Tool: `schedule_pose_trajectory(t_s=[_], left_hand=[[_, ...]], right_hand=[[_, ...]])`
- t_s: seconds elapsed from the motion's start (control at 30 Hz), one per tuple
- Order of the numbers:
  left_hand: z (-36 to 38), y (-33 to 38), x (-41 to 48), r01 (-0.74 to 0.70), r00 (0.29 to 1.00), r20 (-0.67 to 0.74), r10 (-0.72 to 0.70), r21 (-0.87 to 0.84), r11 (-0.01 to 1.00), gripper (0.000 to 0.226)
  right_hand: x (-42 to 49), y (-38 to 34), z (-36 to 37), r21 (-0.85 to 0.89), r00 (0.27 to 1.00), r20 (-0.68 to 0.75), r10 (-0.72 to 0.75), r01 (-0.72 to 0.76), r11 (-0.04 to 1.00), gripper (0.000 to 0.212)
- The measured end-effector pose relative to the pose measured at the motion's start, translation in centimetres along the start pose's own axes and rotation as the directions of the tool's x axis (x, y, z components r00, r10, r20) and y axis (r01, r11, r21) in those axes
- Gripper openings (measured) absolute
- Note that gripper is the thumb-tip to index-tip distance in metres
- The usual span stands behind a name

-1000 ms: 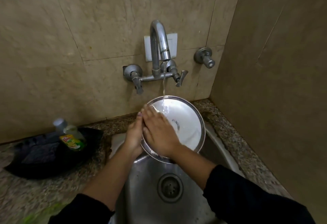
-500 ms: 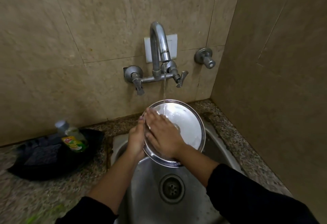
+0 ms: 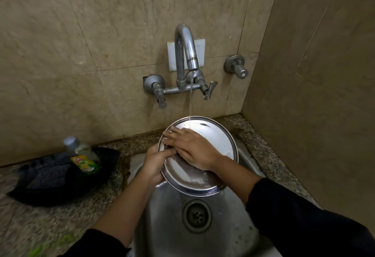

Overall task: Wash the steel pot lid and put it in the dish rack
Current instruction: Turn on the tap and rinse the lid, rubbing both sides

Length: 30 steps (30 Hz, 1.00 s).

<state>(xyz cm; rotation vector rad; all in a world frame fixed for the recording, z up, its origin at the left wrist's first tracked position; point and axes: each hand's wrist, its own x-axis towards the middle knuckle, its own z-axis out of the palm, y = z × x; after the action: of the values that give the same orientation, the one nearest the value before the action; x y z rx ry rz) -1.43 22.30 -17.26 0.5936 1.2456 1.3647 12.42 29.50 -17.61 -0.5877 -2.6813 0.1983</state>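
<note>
The round steel pot lid (image 3: 221, 147) is held tilted over the steel sink (image 3: 166, 212), under a thin stream of water from the wall tap (image 3: 185, 53). My left hand (image 3: 155, 162) grips the lid's left rim, thumb on the upper face. My right hand (image 3: 192, 149) lies flat on the lid's face, fingers spread toward its upper left edge. The water lands near the lid's top edge, just beyond my right fingertips. No dish rack is in view.
A dish soap bottle (image 3: 85, 157) stands in a dark tray (image 3: 60, 177) on the speckled counter at the left. A separate valve (image 3: 236, 68) sticks out of the wall at the right. The side wall stands close on the right. The sink drain (image 3: 196, 215) lies below the lid.
My right hand has slid up and left across the lid's face. The lid has tilted a little, and my left thumb now shows on its upper side.
</note>
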Motion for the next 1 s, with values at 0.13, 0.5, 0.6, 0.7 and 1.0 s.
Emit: schedule_pose_trajectory(t_s=[0.13, 0.5, 0.6, 0.7, 1.0], left_hand=[[-0.8, 0.7, -0.3, 0.019, 1.000, -0.015, -0.018, 0.077, 0.997, 0.020], [0.4, 0.8, 0.0, -0.010, 0.994, 0.105, -0.003, 0.124, 0.992, 0.020], [0.5, 0.7, 0.4, -0.022, 0.993, 0.115, 0.007, 0.131, 0.991, 0.019], [0.7, 0.5, 0.6, -0.032, 0.990, 0.143, 0.011, 0.147, 0.989, 0.021], [-1.5, 0.8, 0.9, -0.040, 0.986, 0.165, 0.003, 0.221, 0.975, 0.020]], right_hand=[[-0.9, 2.1, -0.3, 0.045, 0.881, -0.267, 0.391, -0.394, 0.918, 0.033], [-1.2, 1.9, -0.3, 0.150, 0.810, -0.328, 0.486, -0.464, 0.873, 0.028], [-0.7, 0.7, -0.6, 0.144, 0.872, -0.277, 0.403, -0.376, 0.915, 0.029], [-0.5, 0.0, -0.3, 0.089, 0.979, -0.142, 0.149, -0.137, 0.987, 0.030], [0.2, 1.9, -2.3, 0.484, 0.776, -0.108, 0.621, -0.505, 0.715, 0.017]])
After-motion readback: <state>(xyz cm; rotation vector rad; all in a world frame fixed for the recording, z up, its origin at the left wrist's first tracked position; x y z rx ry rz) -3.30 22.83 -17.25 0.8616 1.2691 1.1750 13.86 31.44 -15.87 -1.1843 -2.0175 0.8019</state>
